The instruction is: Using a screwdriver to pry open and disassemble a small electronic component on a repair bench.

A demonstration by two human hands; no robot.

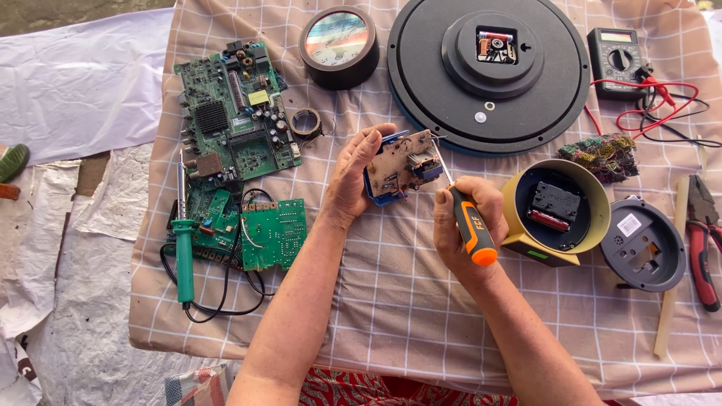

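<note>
Head view: at the centre of the table (391, 301), covered by a pink checked cloth, the left hand (353, 180) is clasped around a small blue plastic housing with a beige circuit board (398, 169), tilted up off the cloth. The right hand (462, 222) is clenched on an orange-and-black-handled screwdriver (472, 229), whose metal shaft runs toward 11 o'clock, tip touching the board's right edge.

Around them: at 12 to 1 o'clock, just beyond the board, lies a large round black clock back (489, 71) with its movement exposed. At 11 o'clock sit a small round dark-rimmed clock (340, 45) and a roll of dark tape (305, 122). At 9 to 10 o'clock lie a large green circuit board (233, 113), smaller green boards (272, 233), and a teal-handled soldering iron (183, 248) with a black cord. At 3 o'clock, just beside the right hand, stands a yellow round clock case (594, 203); further right lie a grey round cover (643, 244) and red-handled pliers (703, 240). At 2 o'clock lie a black multimeter (615, 60) with red leads and a tangle of coloured wire (605, 154).
</note>
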